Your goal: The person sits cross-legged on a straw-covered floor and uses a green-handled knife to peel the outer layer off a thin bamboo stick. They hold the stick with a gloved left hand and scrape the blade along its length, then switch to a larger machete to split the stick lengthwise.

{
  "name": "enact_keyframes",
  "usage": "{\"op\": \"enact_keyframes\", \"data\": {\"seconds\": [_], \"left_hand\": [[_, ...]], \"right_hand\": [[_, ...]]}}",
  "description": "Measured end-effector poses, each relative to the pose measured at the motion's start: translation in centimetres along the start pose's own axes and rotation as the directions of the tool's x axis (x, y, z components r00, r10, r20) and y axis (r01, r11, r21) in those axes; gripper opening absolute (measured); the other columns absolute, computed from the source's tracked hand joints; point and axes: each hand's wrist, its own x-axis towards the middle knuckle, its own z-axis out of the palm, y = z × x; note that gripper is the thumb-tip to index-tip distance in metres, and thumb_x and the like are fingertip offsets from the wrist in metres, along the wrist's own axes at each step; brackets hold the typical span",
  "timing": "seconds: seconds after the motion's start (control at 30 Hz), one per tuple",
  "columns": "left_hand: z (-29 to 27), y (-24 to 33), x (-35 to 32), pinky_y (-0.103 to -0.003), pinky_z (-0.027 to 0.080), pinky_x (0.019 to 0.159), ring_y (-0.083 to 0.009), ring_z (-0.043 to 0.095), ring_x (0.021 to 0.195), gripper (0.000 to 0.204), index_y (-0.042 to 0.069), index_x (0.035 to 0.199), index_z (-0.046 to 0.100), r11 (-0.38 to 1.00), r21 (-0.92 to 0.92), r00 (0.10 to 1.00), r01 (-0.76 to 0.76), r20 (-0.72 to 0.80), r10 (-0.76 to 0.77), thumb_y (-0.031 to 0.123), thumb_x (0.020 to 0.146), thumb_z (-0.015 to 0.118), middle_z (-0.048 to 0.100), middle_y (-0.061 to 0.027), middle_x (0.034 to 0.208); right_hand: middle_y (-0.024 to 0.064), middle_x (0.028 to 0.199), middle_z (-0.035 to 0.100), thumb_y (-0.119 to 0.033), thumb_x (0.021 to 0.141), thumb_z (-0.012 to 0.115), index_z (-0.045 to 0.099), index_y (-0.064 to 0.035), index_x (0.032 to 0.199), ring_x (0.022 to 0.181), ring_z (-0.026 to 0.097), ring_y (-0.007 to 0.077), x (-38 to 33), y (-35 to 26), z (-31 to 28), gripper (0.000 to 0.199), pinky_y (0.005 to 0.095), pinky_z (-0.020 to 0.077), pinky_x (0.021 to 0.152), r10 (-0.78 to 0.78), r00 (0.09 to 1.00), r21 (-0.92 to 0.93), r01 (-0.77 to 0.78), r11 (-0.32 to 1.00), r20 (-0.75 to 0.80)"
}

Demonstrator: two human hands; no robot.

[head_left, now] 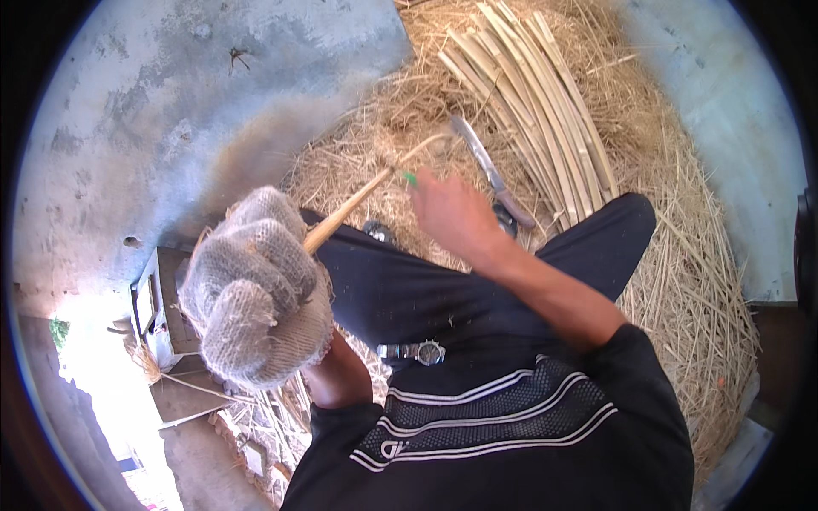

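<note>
A thick grey knitted glove covers my left hand (260,294), raised at the left with its fingers wrapped round a pale split-wood strip (354,202). The strip slants up and away to the right, and a thin curl comes off its far end. Bent fingers close my right hand (452,213) beside that far end. A small green thing (410,179) pokes out at its fingertips; the rest of it is hidden in the hand. Beyond the right hand, a long-bladed knife (481,153) with a brownish handle lies on the shavings.
Several long pale strips (545,111) lie side by side at the far right. Shavings (690,281) heap around my crossed legs (375,289). A metal wristwatch (430,352) rests on my lap. Walls (170,102) close in at left and right; a bright opening shows lower left.
</note>
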Motion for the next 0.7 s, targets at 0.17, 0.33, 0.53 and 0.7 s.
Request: {"op": "enact_keyframes", "data": {"seconds": [0.17,0.33,0.53,0.7], "left_hand": [[-0.1,-0.5,0.1,-0.031,0.023,0.049,-0.0104,0.022,0.045,0.026,0.017,0.056,0.038,0.999,-0.022,0.997,-0.028,-0.066,0.026,0.021,0.076,0.053,0.034,0.0026,0.043],[-0.6,-0.4,0.4,-0.031,0.023,0.048,-0.0106,0.022,0.044,0.027,0.018,0.055,0.037,0.999,-0.046,0.983,-0.004,-0.186,-0.004,0.022,0.076,0.053,0.034,0.0027,0.043],[-1.1,-0.4,-0.1,-0.033,0.026,0.052,-0.0123,0.024,0.047,0.028,0.018,0.054,0.037,0.989,-0.122,0.99,0.082,-0.104,-0.095,0.022,0.076,0.053,0.034,0.0024,0.044],[-1.1,-0.2,0.0,-0.032,0.024,0.049,-0.0125,0.023,0.044,0.026,0.018,0.054,0.039,0.999,-0.042,0.999,-0.001,0.045,0.003,0.022,0.075,0.054,0.038,0.0014,0.044]], "right_hand": [[0.0228,0.054,0.056,-0.023,0.099,0.058,0.053,-0.0013,0.093,0.054,0.061,0.0447,-2.7,-4.8,-2.1,0.023,0.0532,0.0482,0.05,-0.178,0.978,0.282,0.203,0.938,-0.111],[0.0224,0.053,0.055,-0.023,0.099,0.057,0.055,-0.0013,0.093,0.052,0.062,0.0422,-1.3,-1.6,0.2,0.023,0.0524,0.0485,0.048,-0.082,0.992,0.19,0.098,0.977,-0.093],[0.0243,0.056,0.057,-0.028,0.101,0.054,0.057,-0.0005,0.095,0.056,0.063,0.0444,-2.0,-3.4,-0.8,0.029,0.0518,0.0505,0.05,-0.104,0.989,0.172,0.12,0.978,-0.101],[0.0231,0.059,0.06,-0.03,0.102,0.051,0.057,-0.0016,0.096,0.056,0.063,0.044,-1.0,-1.1,-0.4,0.03,0.0533,0.0521,0.053,-0.081,0.996,0.154,0.087,0.984,-0.045]]}}
